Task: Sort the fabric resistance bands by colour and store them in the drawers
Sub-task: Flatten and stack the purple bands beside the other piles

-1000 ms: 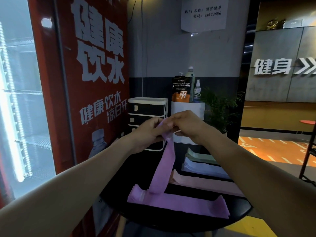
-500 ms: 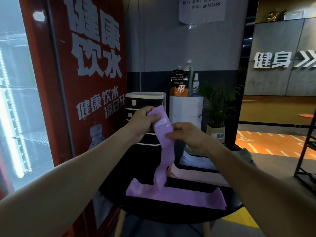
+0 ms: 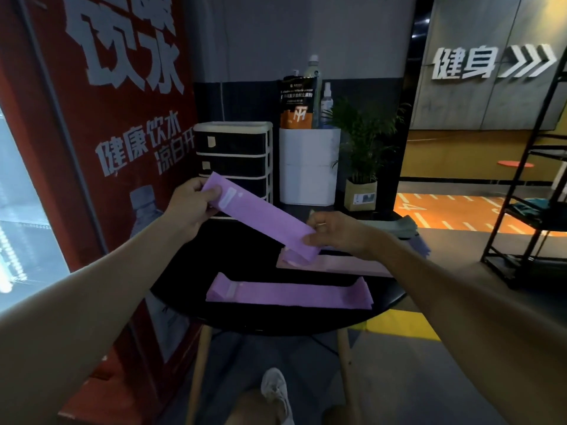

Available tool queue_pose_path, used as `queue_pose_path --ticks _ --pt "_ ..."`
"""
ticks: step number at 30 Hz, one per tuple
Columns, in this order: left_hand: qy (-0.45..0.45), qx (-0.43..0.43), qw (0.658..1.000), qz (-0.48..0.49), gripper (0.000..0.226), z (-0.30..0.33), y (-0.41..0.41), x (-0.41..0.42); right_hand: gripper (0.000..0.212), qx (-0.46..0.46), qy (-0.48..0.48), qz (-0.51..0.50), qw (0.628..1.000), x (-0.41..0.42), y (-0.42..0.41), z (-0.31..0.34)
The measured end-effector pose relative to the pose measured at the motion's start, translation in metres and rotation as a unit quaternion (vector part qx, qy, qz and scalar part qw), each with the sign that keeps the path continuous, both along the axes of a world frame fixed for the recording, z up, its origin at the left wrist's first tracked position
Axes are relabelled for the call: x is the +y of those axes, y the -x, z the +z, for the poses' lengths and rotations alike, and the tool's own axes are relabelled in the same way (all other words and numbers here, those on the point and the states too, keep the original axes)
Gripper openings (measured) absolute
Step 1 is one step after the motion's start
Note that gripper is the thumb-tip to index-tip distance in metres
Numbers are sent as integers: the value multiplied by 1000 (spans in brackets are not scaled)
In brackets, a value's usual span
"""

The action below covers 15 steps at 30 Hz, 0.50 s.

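At frame centre, both hands, left (image 3: 191,207) and right (image 3: 334,233), pinch opposite ends of one purple band (image 3: 260,220) above the surface (image 3: 184,271). Another purple band (image 3: 288,292) and paler bands (image 3: 352,263) lie unsorted; drawers (image 3: 233,162) look closed, so storing has barely begun.

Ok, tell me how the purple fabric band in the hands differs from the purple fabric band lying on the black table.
The held purple fabric band is lifted and slanted, gripped by the left hand and right hand; the purple fabric band on the black round table lies flat, untouched. The held band's white label sits by the left hand's thumb; the lying band's label is near its left end. Both share colour and flat loop shape.
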<state>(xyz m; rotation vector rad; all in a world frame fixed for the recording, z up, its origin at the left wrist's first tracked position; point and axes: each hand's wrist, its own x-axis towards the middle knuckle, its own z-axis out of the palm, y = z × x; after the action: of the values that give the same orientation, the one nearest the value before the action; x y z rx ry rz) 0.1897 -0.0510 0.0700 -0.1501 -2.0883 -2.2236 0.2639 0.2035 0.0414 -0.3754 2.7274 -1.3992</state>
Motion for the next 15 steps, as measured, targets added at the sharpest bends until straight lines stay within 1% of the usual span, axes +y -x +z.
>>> queue_pose_path --ticks 2,5,7,9,11,13,15 --pt "-8 0 1000 23 7 -10 1 -2 16 -16 -43 7 999 8 -7 -7" --pt "-15 -10 999 43 15 -23 3 -7 20 -33 -138 -9 990 18 -16 -16" --pt "-26 -25 998 51 16 -32 5 -10 26 -38 -147 -38 988 26 -19 -23" --pt "-30 -33 997 57 10 -40 8 -12 29 -44 -106 -72 991 34 -19 -30" --pt "-24 -42 997 61 7 -48 8 -15 25 -80 -35 -121 989 40 -20 -35" --pt "-9 -60 997 57 9 -58 8 -21 18 -117 34 -176 977 43 -23 -38" --pt "35 -82 995 47 9 -69 6 -25 16 -141 102 -243 954 42 -26 -42"
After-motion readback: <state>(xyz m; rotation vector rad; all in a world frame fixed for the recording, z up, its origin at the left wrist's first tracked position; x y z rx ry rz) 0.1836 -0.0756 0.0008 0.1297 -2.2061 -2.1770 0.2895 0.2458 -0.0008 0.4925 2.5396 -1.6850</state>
